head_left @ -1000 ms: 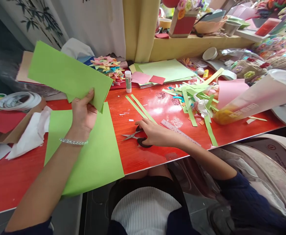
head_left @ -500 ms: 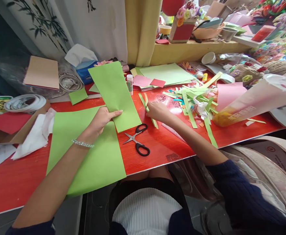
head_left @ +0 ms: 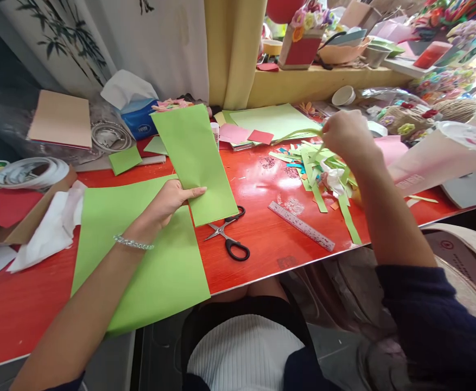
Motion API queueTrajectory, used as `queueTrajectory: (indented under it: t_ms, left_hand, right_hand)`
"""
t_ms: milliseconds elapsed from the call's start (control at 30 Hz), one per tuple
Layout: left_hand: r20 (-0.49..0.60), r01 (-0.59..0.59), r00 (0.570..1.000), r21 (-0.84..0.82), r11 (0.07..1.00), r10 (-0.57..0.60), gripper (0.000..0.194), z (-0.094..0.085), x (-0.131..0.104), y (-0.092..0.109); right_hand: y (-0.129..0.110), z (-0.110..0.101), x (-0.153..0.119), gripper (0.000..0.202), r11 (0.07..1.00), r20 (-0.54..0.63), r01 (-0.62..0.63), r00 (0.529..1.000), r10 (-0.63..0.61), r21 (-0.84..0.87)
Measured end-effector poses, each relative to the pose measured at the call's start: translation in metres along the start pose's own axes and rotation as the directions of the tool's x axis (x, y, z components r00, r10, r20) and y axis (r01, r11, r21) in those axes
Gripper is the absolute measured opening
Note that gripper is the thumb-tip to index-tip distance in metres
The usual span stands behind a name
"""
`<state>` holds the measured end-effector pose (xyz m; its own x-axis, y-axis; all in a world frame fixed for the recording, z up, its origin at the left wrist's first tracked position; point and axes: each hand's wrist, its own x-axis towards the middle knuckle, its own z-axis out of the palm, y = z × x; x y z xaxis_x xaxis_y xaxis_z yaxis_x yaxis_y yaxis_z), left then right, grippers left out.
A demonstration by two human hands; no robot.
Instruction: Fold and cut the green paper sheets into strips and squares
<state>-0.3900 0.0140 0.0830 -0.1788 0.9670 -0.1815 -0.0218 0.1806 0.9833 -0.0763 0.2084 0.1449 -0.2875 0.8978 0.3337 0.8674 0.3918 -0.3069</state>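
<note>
My left hand [head_left: 173,199] pinches a green paper rectangle [head_left: 197,157] near its lower left edge, thumb on top. The rectangle is raised at a tilt over a large green sheet [head_left: 140,277] that lies on the red table. Spread scissors [head_left: 225,232] with black handles lie just below the rectangle's lower corner, one handle partly covered by it. My right hand [head_left: 346,133] is closed on a thin green paper strip [head_left: 298,133], held above a heap of green paper scraps [head_left: 313,168]. The strip's far end trails to the left.
A pink ruler [head_left: 302,225] lies near the table's front edge. To the right a clear plastic cup [head_left: 437,157] lies tilted. At the back are pale green sheets [head_left: 274,122] and a blue tissue pack [head_left: 139,119]. A cardboard box [head_left: 26,228] stands at the left.
My right hand has picked the green strips off the table and carried them right and back, over the scrap heap. The ruler shows more fully. My left hand has barely moved.
</note>
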Motion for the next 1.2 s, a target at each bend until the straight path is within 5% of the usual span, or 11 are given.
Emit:
queueTrajectory:
  t_ms: [100,167,233,267,333,433,600,800,1033,1200]
  left_hand:
    - [0.041,0.014,0.999,-0.019,1.0,-0.013,0.032,0.003,-0.003,0.001]
    - [0.075,0.023,0.997,-0.03,0.999,-0.021,0.035,0.005,-0.005,0.0]
    - [0.109,0.028,0.994,-0.041,0.999,-0.023,0.037,0.007,-0.006,-0.001]
    - [0.126,0.032,0.992,-0.043,0.999,-0.027,0.038,0.009,-0.007,-0.002]
    - [0.165,0.046,0.986,-0.048,0.998,-0.038,0.04,0.012,-0.009,-0.002]
    - [0.149,0.038,0.989,-0.069,0.997,-0.028,0.042,0.017,-0.012,0.0]
    - [-0.039,-0.129,0.991,-0.113,0.985,0.125,0.037,0.017,-0.011,0.003]
    - [-0.026,-0.2,0.98,-0.053,0.978,0.199,0.028,0.013,-0.007,-0.002]
    - [-0.12,-0.213,0.972,-0.063,0.975,0.204,0.033,0.018,-0.008,-0.001]
    - [-0.159,-0.292,0.947,-0.066,0.954,0.279,0.03,0.017,-0.009,0.001]
  right_hand:
    - [0.003,-0.006,-0.005,0.012,0.93,-0.08,-0.221,0.975,0.207,-0.292]
    - [-0.021,0.003,-0.023,0.019,0.945,-0.091,-0.202,0.979,0.184,-0.257]
    - [-0.058,0.018,-0.047,0.027,0.992,0.029,-0.077,0.997,0.075,0.104]
    - [-0.077,0.026,-0.058,0.03,0.94,0.187,-0.032,0.982,-0.034,0.341]
    - [-0.11,0.042,-0.076,0.036,0.732,0.417,-0.127,0.88,-0.228,0.669]
    - [-0.136,0.061,-0.084,0.037,0.562,0.37,-0.166,0.889,-0.271,0.81]
    - [-0.132,0.073,-0.071,0.03,0.577,0.273,-0.052,0.913,-0.304,0.815]
    - [-0.116,0.074,-0.068,0.025,0.628,0.27,-0.081,0.94,-0.211,0.774]
    - [-0.115,0.067,-0.072,0.02,0.516,0.306,-0.134,0.915,-0.264,0.846]
    - [-0.112,0.072,-0.07,0.027,0.625,0.182,-0.031,0.967,-0.179,0.78]
